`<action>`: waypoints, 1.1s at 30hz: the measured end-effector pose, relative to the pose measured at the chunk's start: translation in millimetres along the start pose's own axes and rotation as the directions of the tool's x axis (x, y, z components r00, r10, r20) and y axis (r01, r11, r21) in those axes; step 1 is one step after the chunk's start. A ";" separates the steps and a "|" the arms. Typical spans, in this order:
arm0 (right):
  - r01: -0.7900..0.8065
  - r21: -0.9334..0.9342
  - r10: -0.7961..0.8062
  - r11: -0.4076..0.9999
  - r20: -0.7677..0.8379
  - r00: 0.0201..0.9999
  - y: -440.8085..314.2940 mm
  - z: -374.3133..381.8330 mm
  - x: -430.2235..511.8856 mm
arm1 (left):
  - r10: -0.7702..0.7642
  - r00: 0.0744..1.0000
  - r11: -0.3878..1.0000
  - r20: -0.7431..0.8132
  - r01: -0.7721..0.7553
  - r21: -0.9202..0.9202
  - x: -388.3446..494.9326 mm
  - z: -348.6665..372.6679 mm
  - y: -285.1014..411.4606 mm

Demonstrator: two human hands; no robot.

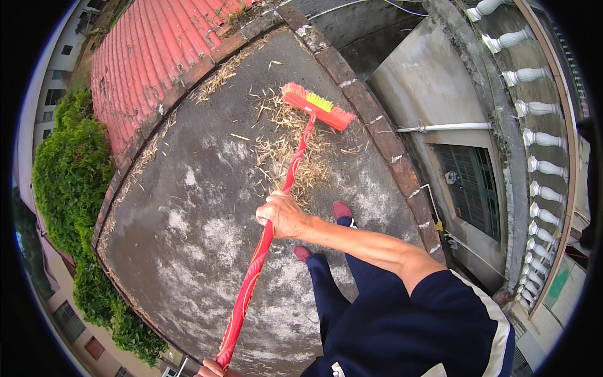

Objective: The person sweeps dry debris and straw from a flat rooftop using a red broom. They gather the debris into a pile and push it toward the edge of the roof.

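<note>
My right hand [282, 216] is wrapped around the middle of a red, gold-striped broom handle [247, 287]. At the bottom edge of the view, my left hand [209, 370] grips the handle lower down, mostly cut off by the frame. The push broom's head [315, 107] has a red block with red and yellow bristles facing away from me. It is over the far side of a scattered pile of dry narrow leaves [294, 160]; whether the bristles touch the floor I cannot tell. My red shoes [341, 209] stand on the stained concrete roof [198, 264] near the pile.
A low brick curb [393, 146] edges the roof, with a drop to a lower wall and barred window [468, 184] on the right. More dry leaves [216, 80] line the left curb. Beyond lie red roof tiles [155, 61], green climbing foliage [70, 174] and a white balustrade [546, 139].
</note>
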State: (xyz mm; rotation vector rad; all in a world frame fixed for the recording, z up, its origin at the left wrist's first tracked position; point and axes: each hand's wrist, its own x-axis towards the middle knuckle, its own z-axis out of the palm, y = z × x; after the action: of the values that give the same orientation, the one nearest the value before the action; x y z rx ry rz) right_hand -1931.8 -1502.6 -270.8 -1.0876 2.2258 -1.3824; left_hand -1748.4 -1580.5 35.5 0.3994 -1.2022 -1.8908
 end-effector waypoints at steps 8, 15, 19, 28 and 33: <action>-0.177 -0.217 0.195 0.960 0.060 0.979 73.8 -25.7 -6.3 | -0.206 0.977 0.954 0.052 0.189 0.234 -0.6 -14.4 -79.8; -0.057 0.076 0.063 0.995 -0.083 0.995 -34.1 8.0 -53.5 | -0.108 0.983 0.994 0.151 0.101 0.051 10.6 -28.9 31.5; -0.010 -0.008 0.009 1.000 -0.194 0.981 -15.3 -14.1 -30.8 | -0.182 0.981 0.975 0.070 0.171 0.140 -1.4 -23.0 14.9; -0.218 -0.021 0.212 0.976 -0.146 0.966 -15.4 21.4 -86.9 | -0.258 0.927 0.963 0.271 0.224 0.149 -7.5 -38.7 8.6; 0.003 0.016 0.001 1.000 -0.245 0.969 -29.3 15.0 -40.0 | -0.192 0.955 0.976 0.226 0.163 0.143 -8.5 -49.9 35.1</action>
State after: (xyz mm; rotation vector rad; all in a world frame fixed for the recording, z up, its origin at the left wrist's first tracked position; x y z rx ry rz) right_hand -1883.1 -1490.0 -258.1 -0.9573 2.3765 -1.6107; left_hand -1694.5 -1609.8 39.7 0.3637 -1.4909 -2.0703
